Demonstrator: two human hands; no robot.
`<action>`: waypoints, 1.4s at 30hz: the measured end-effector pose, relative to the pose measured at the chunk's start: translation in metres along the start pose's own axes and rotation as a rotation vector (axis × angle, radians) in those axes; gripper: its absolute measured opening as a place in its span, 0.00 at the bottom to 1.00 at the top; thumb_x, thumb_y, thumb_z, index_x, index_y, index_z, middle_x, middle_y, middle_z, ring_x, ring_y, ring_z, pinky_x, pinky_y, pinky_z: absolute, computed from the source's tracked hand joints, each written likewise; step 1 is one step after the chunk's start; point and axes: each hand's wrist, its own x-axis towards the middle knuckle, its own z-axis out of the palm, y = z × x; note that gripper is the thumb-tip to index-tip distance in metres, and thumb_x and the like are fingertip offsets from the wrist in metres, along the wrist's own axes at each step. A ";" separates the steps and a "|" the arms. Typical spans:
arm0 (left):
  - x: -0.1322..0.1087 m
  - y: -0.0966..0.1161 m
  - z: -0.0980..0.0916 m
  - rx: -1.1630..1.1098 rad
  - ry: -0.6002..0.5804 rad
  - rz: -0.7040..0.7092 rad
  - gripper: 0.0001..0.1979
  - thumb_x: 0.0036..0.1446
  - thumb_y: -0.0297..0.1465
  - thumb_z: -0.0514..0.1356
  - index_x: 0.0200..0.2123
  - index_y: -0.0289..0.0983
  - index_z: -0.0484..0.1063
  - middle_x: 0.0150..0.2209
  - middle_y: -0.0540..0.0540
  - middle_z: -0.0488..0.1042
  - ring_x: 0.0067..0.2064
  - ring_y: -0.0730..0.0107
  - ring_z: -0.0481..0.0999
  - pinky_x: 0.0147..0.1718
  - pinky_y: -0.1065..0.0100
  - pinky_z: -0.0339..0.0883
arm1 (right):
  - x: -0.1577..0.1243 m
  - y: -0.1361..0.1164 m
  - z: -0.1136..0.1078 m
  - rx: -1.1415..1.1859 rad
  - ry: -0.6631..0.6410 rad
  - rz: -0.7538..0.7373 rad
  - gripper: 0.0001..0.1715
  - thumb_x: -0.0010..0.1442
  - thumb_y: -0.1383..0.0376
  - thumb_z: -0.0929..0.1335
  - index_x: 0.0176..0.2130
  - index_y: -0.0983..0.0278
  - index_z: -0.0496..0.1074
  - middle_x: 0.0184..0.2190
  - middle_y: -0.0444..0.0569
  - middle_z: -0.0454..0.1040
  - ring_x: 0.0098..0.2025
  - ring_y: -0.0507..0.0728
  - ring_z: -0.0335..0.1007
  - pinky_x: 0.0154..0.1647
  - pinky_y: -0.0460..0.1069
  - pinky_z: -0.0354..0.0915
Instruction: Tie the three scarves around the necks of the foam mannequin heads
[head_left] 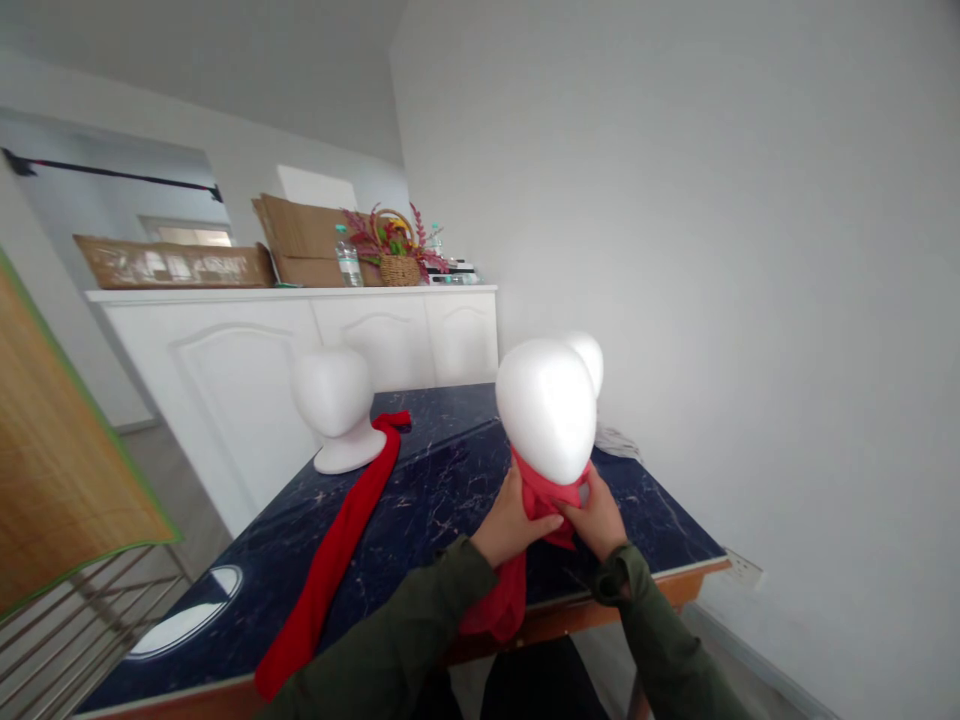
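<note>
Left hand (511, 522) and right hand (600, 518) grip the coral scarf (541, 493) around the neck of the front mannequin head (546, 408), which partly hides a rear head (590, 353). A red scarf (351, 528) lies beside the left head (332, 393).

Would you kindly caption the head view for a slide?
Left hand and right hand hold a pink scarf wrapped low around a white mannequin head at a dark table.

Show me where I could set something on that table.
The table has a wide bare patch between the red cloth and the left hand, and a smaller one right of the right hand. It's crowded around the front white head: both hands hold its pink scarf; another head sits behind.
</note>
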 end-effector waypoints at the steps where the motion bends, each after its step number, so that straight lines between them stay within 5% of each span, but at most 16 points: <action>1: 0.014 -0.001 0.009 0.005 -0.011 0.040 0.50 0.42 0.35 0.66 0.62 0.38 0.39 0.61 0.37 0.49 0.62 0.53 0.50 0.60 0.52 0.41 | 0.006 0.007 -0.009 -0.034 0.027 0.021 0.44 0.43 0.58 0.69 0.57 0.65 0.56 0.47 0.55 0.68 0.48 0.62 0.64 0.48 0.55 0.61; 4: 0.053 -0.016 0.036 0.022 -0.048 0.094 0.52 0.39 0.34 0.66 0.63 0.36 0.38 0.61 0.35 0.49 0.62 0.49 0.48 0.59 0.48 0.41 | 0.025 0.033 -0.029 -0.124 0.097 0.096 0.41 0.43 0.57 0.68 0.54 0.67 0.59 0.43 0.55 0.69 0.45 0.62 0.66 0.45 0.56 0.62; 8: 0.077 -0.046 0.065 0.077 -0.192 -0.014 0.56 0.36 0.33 0.67 0.62 0.29 0.37 0.62 0.29 0.42 0.63 0.44 0.41 0.60 0.48 0.38 | 0.042 0.069 -0.038 -0.189 0.065 0.148 0.38 0.43 0.57 0.67 0.52 0.70 0.60 0.40 0.57 0.71 0.43 0.62 0.67 0.44 0.55 0.63; 12: 0.065 -0.067 0.078 0.110 -0.190 -0.051 0.56 0.38 0.34 0.65 0.62 0.26 0.33 0.64 0.28 0.35 0.64 0.47 0.36 0.60 0.50 0.36 | 0.042 0.092 -0.034 -0.246 -0.002 0.196 0.42 0.45 0.57 0.67 0.55 0.72 0.55 0.46 0.62 0.67 0.49 0.65 0.64 0.49 0.57 0.60; 15: 0.043 -0.058 0.070 0.172 -0.205 -0.151 0.52 0.40 0.35 0.63 0.62 0.26 0.37 0.63 0.29 0.39 0.64 0.46 0.39 0.60 0.49 0.38 | 0.035 0.097 -0.033 -0.244 0.003 0.197 0.47 0.46 0.53 0.66 0.58 0.71 0.50 0.51 0.63 0.64 0.53 0.66 0.60 0.52 0.58 0.57; 18: 0.015 -0.029 0.037 0.294 -0.262 -0.234 0.42 0.45 0.39 0.60 0.60 0.29 0.49 0.61 0.32 0.51 0.62 0.47 0.49 0.59 0.51 0.44 | 0.025 0.095 -0.034 -0.260 -0.018 0.208 0.55 0.45 0.47 0.66 0.60 0.75 0.46 0.54 0.67 0.60 0.56 0.67 0.57 0.53 0.58 0.56; 21: -0.015 -0.002 -0.024 0.471 -0.239 -0.249 0.32 0.50 0.43 0.55 0.56 0.32 0.60 0.57 0.37 0.61 0.58 0.55 0.59 0.58 0.57 0.50 | 0.012 0.088 -0.038 -0.293 -0.045 0.232 0.62 0.42 0.43 0.67 0.60 0.80 0.46 0.55 0.71 0.57 0.58 0.69 0.54 0.55 0.57 0.55; 24: -0.048 0.006 -0.100 0.795 -0.065 -0.383 0.29 0.54 0.42 0.52 0.54 0.28 0.61 0.55 0.35 0.62 0.58 0.57 0.60 0.58 0.61 0.49 | -0.004 0.076 -0.043 -0.325 0.006 0.255 0.64 0.40 0.43 0.68 0.60 0.80 0.46 0.56 0.71 0.55 0.58 0.70 0.53 0.55 0.58 0.54; 27: -0.084 -0.003 -0.165 1.159 0.101 -0.706 0.29 0.51 0.42 0.54 0.51 0.26 0.62 0.53 0.28 0.62 0.55 0.44 0.61 0.52 0.52 0.53 | -0.022 0.064 -0.048 -0.325 0.139 0.246 0.61 0.39 0.42 0.68 0.59 0.77 0.50 0.52 0.68 0.61 0.53 0.69 0.60 0.51 0.59 0.58; 30: -0.114 -0.013 -0.195 1.194 0.071 -1.007 0.22 0.50 0.40 0.56 0.40 0.26 0.67 0.45 0.26 0.67 0.48 0.37 0.66 0.43 0.48 0.59 | -0.048 0.050 -0.044 -0.268 0.362 0.221 0.49 0.44 0.44 0.67 0.54 0.74 0.60 0.45 0.64 0.67 0.39 0.64 0.67 0.40 0.57 0.64; 32: -0.125 -0.015 -0.197 1.153 0.056 -1.007 0.14 0.53 0.35 0.54 0.36 0.28 0.67 0.42 0.28 0.69 0.47 0.40 0.68 0.42 0.50 0.59 | -0.072 0.035 -0.031 -0.232 0.434 0.200 0.39 0.47 0.44 0.65 0.45 0.73 0.67 0.37 0.60 0.68 0.30 0.59 0.65 0.34 0.55 0.64; 34: -0.128 -0.012 -0.189 1.109 0.069 -0.953 0.10 0.56 0.30 0.50 0.36 0.30 0.65 0.40 0.31 0.70 0.45 0.48 0.70 0.42 0.55 0.60 | -0.098 0.013 -0.009 -0.137 0.309 0.151 0.29 0.49 0.45 0.64 0.36 0.69 0.69 0.30 0.55 0.68 0.27 0.57 0.62 0.31 0.54 0.62; 36: -0.127 -0.004 -0.173 1.020 0.071 -0.903 0.10 0.59 0.30 0.45 0.37 0.32 0.63 0.36 0.37 0.72 0.38 0.59 0.73 0.38 0.62 0.63 | -0.116 -0.017 0.018 0.095 -0.058 0.115 0.23 0.53 0.48 0.62 0.30 0.65 0.70 0.28 0.53 0.69 0.30 0.57 0.64 0.33 0.52 0.62; 38: -0.125 0.010 -0.152 0.810 0.077 -0.840 0.13 0.61 0.35 0.41 0.39 0.34 0.61 0.31 0.44 0.72 0.29 0.67 0.72 0.32 0.67 0.64 | -0.123 -0.053 0.044 0.335 -0.411 0.161 0.23 0.54 0.48 0.62 0.34 0.63 0.72 0.34 0.54 0.71 0.38 0.59 0.67 0.41 0.53 0.62; 42: -0.131 0.054 -0.106 0.445 -0.054 -0.582 0.14 0.57 0.40 0.49 0.41 0.38 0.63 0.34 0.46 0.72 0.33 0.66 0.71 0.34 0.66 0.62 | -0.102 -0.117 0.082 0.945 -0.976 0.662 0.38 0.51 0.39 0.59 0.44 0.66 0.70 0.38 0.55 0.73 0.38 0.57 0.71 0.41 0.53 0.63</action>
